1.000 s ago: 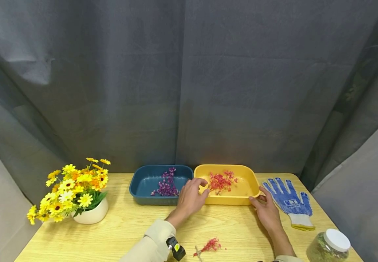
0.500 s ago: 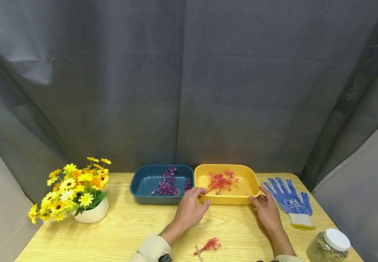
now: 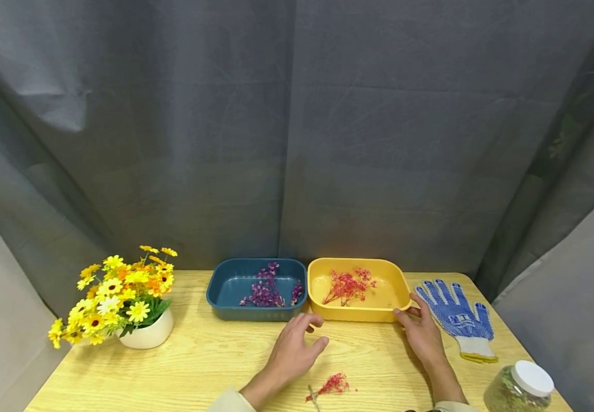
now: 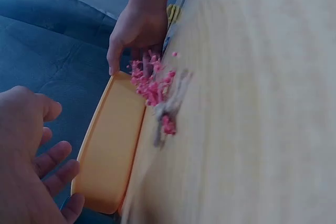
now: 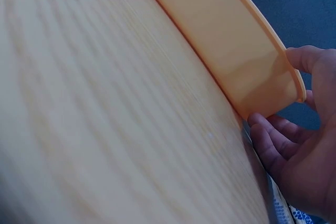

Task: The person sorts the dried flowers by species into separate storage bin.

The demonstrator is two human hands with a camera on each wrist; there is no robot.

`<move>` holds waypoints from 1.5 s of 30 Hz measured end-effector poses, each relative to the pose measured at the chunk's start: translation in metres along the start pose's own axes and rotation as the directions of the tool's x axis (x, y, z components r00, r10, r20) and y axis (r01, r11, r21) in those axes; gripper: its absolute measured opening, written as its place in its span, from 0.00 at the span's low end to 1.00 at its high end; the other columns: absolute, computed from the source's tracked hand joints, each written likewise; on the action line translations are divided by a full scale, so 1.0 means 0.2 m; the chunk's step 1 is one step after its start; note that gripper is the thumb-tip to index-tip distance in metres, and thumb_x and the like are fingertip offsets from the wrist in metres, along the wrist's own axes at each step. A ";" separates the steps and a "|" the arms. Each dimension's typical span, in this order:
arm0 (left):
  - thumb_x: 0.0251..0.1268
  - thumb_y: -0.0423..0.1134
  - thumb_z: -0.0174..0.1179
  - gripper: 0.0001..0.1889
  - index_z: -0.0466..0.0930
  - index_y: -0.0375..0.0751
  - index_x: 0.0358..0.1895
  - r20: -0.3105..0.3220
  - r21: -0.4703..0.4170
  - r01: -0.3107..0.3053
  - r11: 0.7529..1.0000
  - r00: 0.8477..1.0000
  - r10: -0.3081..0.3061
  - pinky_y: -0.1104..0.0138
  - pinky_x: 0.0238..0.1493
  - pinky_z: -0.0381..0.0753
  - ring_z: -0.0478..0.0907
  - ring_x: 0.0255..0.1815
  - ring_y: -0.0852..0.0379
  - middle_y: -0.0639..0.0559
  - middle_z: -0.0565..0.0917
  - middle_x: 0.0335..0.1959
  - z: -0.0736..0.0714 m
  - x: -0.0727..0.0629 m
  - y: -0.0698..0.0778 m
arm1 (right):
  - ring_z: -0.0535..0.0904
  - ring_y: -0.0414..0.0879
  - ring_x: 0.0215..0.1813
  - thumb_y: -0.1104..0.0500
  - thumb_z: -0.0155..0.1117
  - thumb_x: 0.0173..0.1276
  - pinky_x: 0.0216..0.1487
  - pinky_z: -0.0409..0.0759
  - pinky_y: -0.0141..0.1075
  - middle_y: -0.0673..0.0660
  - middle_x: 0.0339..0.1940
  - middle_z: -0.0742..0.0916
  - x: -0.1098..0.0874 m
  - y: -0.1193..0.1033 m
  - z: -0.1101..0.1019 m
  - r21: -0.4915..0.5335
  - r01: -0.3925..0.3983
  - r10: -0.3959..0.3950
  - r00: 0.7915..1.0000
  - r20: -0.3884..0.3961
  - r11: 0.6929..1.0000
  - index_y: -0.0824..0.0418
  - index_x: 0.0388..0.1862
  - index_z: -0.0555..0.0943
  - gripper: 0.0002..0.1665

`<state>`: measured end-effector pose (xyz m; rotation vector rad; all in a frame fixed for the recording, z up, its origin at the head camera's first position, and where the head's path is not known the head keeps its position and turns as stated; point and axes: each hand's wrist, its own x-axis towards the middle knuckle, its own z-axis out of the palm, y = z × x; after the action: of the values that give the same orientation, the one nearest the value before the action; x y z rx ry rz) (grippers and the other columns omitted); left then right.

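My left hand (image 3: 292, 353) hovers over the table in front of the trays, fingers loosely bent and apart, holding nothing. With thumb and fingers, my right hand (image 3: 423, 335) grips the front right corner of a yellow tray (image 3: 359, 315); the right wrist view has the thumb (image 5: 304, 57) at its rim. Inside that tray lies a sprig of red dried flowers (image 3: 348, 287). A blue tray (image 3: 230, 312) to its left contains purple dried flowers (image 3: 265, 292). Nearer me on the table is a small tied bunch of red dried flowers (image 3: 332, 384), also visible in the left wrist view.
A blue-and-white work glove (image 3: 459, 319) lies right of the yellow tray. At the near right stands a clear jar (image 3: 513, 392) with a white lid and greenish contents. A white pot of yellow artificial flowers (image 3: 145, 335) is at left. A grey curtain (image 3: 286, 143) hangs behind.
My left hand has drawn back from the front left corner of the yellow tray, toward me and down. The right hand stays at the tray's right corner.
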<state>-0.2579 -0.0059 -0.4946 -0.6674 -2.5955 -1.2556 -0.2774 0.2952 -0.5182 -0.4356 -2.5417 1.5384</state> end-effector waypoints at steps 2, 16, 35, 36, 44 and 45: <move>0.62 0.49 0.63 0.14 0.77 0.57 0.50 0.010 -0.007 -0.002 1.000 1.000 0.002 0.69 0.45 0.74 0.77 0.45 0.61 0.58 0.81 0.45 0.00 -0.02 -0.01 | 0.74 0.60 0.66 0.37 0.55 0.70 0.60 0.74 0.47 0.65 0.68 0.71 0.00 0.00 0.00 -0.001 0.001 -0.001 1.000 -0.001 1.000 0.49 0.79 0.48 0.47; 0.63 0.47 0.62 0.12 0.79 0.54 0.47 0.187 0.037 0.042 0.998 0.981 -0.048 0.68 0.39 0.65 0.74 0.37 0.66 0.63 0.80 0.38 0.00 -0.15 -0.01 | 0.72 0.61 0.67 0.40 0.55 0.71 0.65 0.70 0.52 0.66 0.68 0.70 0.00 0.00 0.00 0.018 -0.005 0.005 1.000 0.002 1.000 0.49 0.79 0.47 0.46; 0.54 0.50 0.69 0.09 0.79 0.63 0.36 0.392 0.137 0.016 0.990 0.917 -0.070 0.69 0.37 0.61 0.65 0.30 0.73 0.74 0.75 0.25 0.01 -0.21 -0.04 | 0.71 0.62 0.68 0.38 0.55 0.70 0.66 0.67 0.55 0.67 0.69 0.69 0.01 0.01 0.00 0.030 -0.023 0.023 1.000 0.013 0.999 0.48 0.80 0.45 0.48; 0.53 0.49 0.69 0.09 0.79 0.63 0.35 0.396 0.144 0.015 0.989 0.915 -0.072 0.69 0.37 0.60 0.65 0.29 0.73 0.74 0.75 0.25 0.01 -0.22 -0.04 | 0.71 0.62 0.68 0.38 0.55 0.70 0.66 0.67 0.55 0.67 0.69 0.69 0.01 0.01 0.00 0.030 -0.025 0.024 1.000 0.014 0.999 0.48 0.80 0.45 0.48; 0.54 0.42 0.68 0.07 0.81 0.63 0.31 0.373 0.195 -0.046 0.980 0.928 -0.031 0.70 0.35 0.59 0.64 0.28 0.75 0.78 0.75 0.22 0.01 -0.23 -0.04 | 0.71 0.61 0.68 0.37 0.54 0.70 0.67 0.67 0.55 0.66 0.69 0.69 0.01 0.01 0.00 0.026 -0.023 0.023 1.000 0.009 0.999 0.48 0.80 0.45 0.48; 0.54 0.41 0.67 0.08 0.81 0.63 0.31 0.369 0.195 -0.049 0.979 0.929 -0.027 0.70 0.35 0.59 0.64 0.28 0.75 0.78 0.74 0.22 0.01 -0.23 -0.04 | 0.71 0.61 0.68 0.36 0.54 0.70 0.67 0.67 0.55 0.66 0.69 0.69 0.01 0.01 0.00 0.027 -0.022 0.022 1.000 0.009 0.999 0.48 0.80 0.45 0.48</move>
<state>-0.2213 -0.0230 -0.5169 -0.9562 -2.9606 -0.9145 -0.2785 0.2960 -0.5204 -0.4560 -2.5277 1.5834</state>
